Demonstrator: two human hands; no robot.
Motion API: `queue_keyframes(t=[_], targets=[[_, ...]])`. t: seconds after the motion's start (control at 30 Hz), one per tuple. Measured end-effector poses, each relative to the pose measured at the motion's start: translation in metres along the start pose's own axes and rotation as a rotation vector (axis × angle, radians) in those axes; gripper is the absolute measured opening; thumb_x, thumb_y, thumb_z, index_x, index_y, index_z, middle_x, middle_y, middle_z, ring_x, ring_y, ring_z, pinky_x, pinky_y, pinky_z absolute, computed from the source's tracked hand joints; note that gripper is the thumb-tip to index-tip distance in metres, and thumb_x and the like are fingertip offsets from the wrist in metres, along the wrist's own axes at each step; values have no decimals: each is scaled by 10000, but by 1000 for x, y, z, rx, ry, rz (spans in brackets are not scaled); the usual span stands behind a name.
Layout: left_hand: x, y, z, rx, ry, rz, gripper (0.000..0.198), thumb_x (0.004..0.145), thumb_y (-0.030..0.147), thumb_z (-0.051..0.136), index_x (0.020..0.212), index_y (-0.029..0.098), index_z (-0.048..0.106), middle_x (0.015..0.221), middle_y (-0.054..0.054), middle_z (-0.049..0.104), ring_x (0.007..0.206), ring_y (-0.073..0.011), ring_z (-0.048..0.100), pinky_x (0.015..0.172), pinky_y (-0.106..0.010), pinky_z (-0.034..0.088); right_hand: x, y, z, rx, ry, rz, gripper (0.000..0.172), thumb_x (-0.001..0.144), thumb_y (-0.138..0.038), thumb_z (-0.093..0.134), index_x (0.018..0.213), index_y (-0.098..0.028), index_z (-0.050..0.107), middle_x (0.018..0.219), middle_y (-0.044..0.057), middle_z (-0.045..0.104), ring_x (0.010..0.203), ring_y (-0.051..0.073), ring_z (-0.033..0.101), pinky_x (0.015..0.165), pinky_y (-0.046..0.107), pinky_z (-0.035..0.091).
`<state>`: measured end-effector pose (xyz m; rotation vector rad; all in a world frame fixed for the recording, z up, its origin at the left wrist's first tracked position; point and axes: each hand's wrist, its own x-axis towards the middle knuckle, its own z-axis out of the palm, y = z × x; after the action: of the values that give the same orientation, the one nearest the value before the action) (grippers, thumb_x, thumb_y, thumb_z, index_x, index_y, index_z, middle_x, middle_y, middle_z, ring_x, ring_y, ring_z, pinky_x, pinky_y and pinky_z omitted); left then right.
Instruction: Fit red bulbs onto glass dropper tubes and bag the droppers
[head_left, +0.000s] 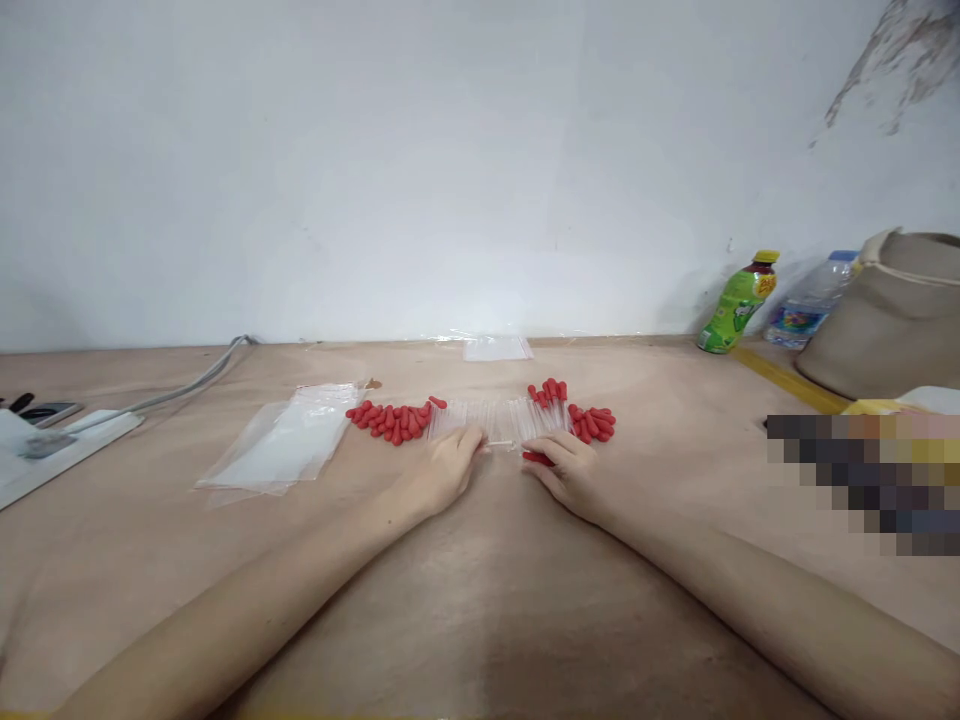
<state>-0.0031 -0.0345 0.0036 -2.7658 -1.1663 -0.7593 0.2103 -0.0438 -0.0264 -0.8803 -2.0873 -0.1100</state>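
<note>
A row of clear thin tubes (495, 418) lies on the brown table (480, 600), with a pile of red rubber caps (390, 420) at its left and more red caps (592, 422) at its right. My left hand (442, 468) pinches one end of a thin clear tube (501, 443) just in front of the row. My right hand (568, 467) is closed around a red cap (536, 458) at that tube's other end. Both hands rest on the table.
Clear plastic bags (281, 450) lie to the left, another small bag (496, 348) by the wall. A green bottle (739, 302), a water bottle (810, 300) and a beige bag (892, 315) stand at the right. A cable (187, 385) and a phone (45, 412) are at far left.
</note>
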Motion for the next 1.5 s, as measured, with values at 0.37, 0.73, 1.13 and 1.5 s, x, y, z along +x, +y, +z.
queue_keyframes(t=[0.37,0.73,1.13,1.5], targets=[[-17,-11,14,-107,164,141,247,863,121,379,1067,174,508,942,-54,589,834,-140,567,729,-263,485,3,-6,-9,67,-38,-34,142,817,-206,496,902,-183,607,803,47,605,689,127,543,606,252,442],[-19,-8,15,-70,138,201,261,857,125,399,1075,171,534,983,-73,600,875,-152,578,744,-278,501,0,-5,-7,154,-51,-24,182,826,-228,482,969,-195,589,835,49,585,690,118,548,604,240,462],[-18,-11,18,-74,136,299,302,836,83,404,1098,171,526,937,-72,608,824,-141,587,683,-243,504,0,-2,-7,166,-59,-110,159,832,-172,470,935,-187,591,817,50,611,728,126,565,652,248,475],[-20,-5,18,102,184,325,258,855,109,401,1082,144,519,911,-71,610,810,-161,575,680,-275,492,-1,0,-5,91,-79,-103,146,828,-240,487,900,-179,597,748,46,611,674,134,551,608,255,450]])
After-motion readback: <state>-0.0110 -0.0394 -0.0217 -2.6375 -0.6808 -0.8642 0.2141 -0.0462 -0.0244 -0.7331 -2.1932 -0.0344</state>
